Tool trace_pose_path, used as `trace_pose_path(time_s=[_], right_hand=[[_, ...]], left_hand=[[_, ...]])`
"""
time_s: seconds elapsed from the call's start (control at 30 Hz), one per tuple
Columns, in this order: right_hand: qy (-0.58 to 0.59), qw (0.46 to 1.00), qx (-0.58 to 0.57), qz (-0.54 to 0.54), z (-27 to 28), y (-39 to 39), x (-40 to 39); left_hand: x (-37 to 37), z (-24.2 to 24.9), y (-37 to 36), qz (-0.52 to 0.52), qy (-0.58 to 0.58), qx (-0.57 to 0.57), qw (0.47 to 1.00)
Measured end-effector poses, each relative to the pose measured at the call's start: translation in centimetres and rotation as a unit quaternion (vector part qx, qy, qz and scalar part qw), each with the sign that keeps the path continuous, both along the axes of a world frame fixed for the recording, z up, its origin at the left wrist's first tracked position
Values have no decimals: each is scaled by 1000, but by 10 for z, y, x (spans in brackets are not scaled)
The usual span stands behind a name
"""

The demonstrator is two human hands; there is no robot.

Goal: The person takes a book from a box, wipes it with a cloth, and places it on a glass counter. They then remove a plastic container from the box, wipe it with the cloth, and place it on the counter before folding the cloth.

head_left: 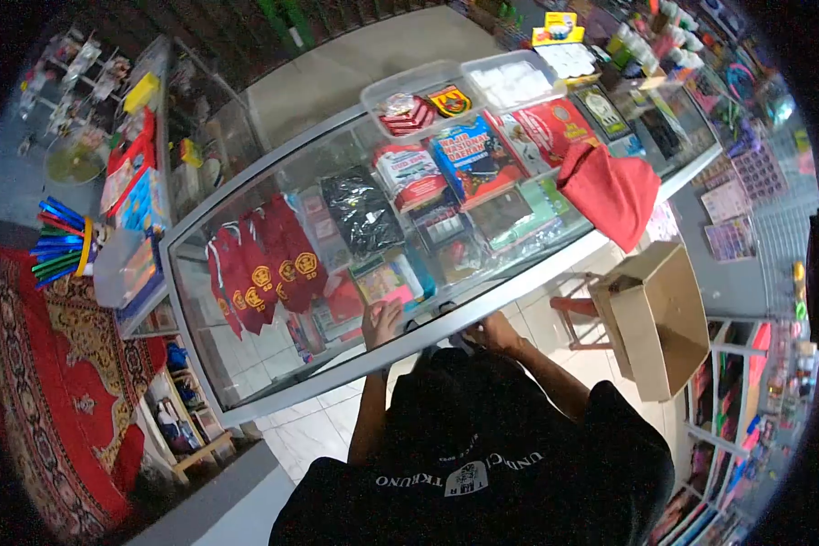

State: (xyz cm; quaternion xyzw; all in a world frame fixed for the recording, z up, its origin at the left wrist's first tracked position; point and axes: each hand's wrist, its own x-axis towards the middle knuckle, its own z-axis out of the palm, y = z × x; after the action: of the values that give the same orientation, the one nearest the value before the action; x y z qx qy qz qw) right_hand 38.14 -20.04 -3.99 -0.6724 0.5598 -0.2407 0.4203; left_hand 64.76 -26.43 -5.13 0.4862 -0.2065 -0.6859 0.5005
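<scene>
My left hand (pixel 381 323) is seen through the glass of a display case (pixel 273 382), its forearm passing under the metal front frame. Its fingers are bent against a flat pink item (pixel 397 296), beside a colourful booklet or packet (pixel 382 278). The glass partly blurs that contact. My right hand (pixel 493 333) is just below the front frame, fingers curled in front of my black shirt. Whatever it grips is mostly hidden. Maroon ties (pixel 259 264) with yellow emblems and a black plastic-wrapped packet (pixel 362 211) lie farther into the case.
On the case top are books (pixel 475 159), clear plastic tubs (pixel 510 80) and a red cloth (pixel 610 193) draped over the front edge. An open cardboard box (pixel 651 323) stands on a stool (pixel 575 309) at right. Stocked shelves (pixel 728 400) line the right side.
</scene>
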Motion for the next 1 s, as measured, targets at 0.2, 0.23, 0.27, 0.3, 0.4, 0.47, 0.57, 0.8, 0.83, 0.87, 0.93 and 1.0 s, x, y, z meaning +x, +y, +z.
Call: trace_pose_path(time_s=[0.2,0.23,0.27,0.3,0.4,0.47,0.57,0.8,0.83,0.87,0.93,1.0], right_hand=[[29,965,153,-211,-67,94,-50],[2,941,204,-271,-98,122,-62],[22,909,285,-305,-127,151,-75],[56,869,356,-341,-133,176,-82],[7,759,569,-315,-208,270,-118],[-48,741,589,-319,-243,320,-129],[-23,792,516,-326,-179,321,-123],[64,952,-13,-298,13,177,-134],[29,952,-99,-290,43,150,-138],[20,954,-153,-256,80,127,-145],[16,941,-274,-197,137,84,-160],[22,907,-388,-163,179,32,-175]], left_hand=[[11,-2,28,-356,138,-63,922],[10,-4,26,-432,131,-16,892],[6,-4,23,-504,122,27,855],[-4,7,23,-568,-28,23,822],[-15,-21,26,-639,-90,-5,764],[-15,-44,35,-626,-165,-30,762],[-35,-51,40,-642,-277,-53,713],[-147,91,65,-700,-163,-196,667],[-162,126,67,-683,-146,-196,688],[-173,153,67,-647,-132,-220,718],[-187,193,70,-568,-102,-268,771],[-182,214,68,-393,-189,-375,818]])
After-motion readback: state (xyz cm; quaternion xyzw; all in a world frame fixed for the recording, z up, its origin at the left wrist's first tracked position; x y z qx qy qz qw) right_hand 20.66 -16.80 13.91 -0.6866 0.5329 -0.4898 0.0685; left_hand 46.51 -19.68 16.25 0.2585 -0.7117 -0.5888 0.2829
